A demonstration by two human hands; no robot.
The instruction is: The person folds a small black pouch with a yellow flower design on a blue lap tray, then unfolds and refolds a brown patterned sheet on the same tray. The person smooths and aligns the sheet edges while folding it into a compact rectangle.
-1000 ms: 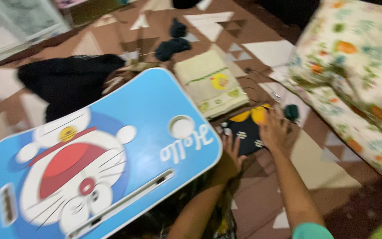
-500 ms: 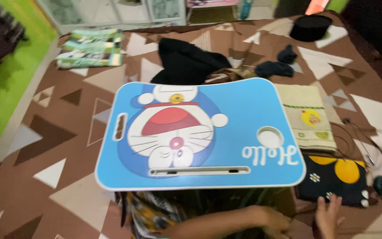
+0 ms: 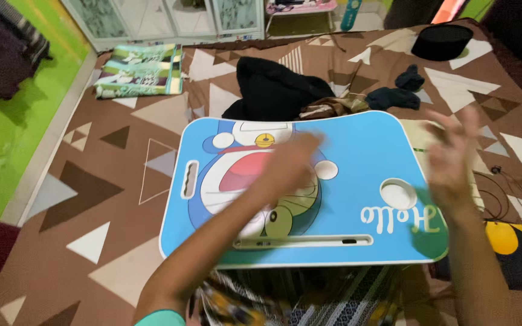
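My left hand (image 3: 288,163) is stretched out over the blue plastic lap desk with the cartoon cat face (image 3: 357,157), above the middle of the printed face. It is smeared with motion blur, so I cannot tell whether the fingers are spread or curled, or whether they touch the desk top. It holds nothing I can make out. My right hand (image 3: 451,160) is raised above the desk's right edge, fingers apart and loosely open, empty, also blurred. The two hands are well apart from each other.

The desk sits right in front of me, over my lap, its long pen slot (image 3: 303,242) nearest me and the round cup hole (image 3: 398,194) toward the right. Patterned striped cloth (image 3: 309,302) shows under its near edge. My right arm covers most of a black pouch with yellow patches (image 3: 512,250) lying just beside the desk, and a thin black cable (image 3: 505,190) trails near it.

Everything rests on a brown mat with white and dark triangles (image 3: 110,241). Beyond the desk lie a heap of black clothing (image 3: 273,90), two dark socks (image 3: 400,90), a folded green striped cloth (image 3: 140,72) and a round black cap (image 3: 442,41). Green floor (image 3: 7,139) runs along the left, and white cabinets with glass doors (image 3: 170,18) stand at the far wall.
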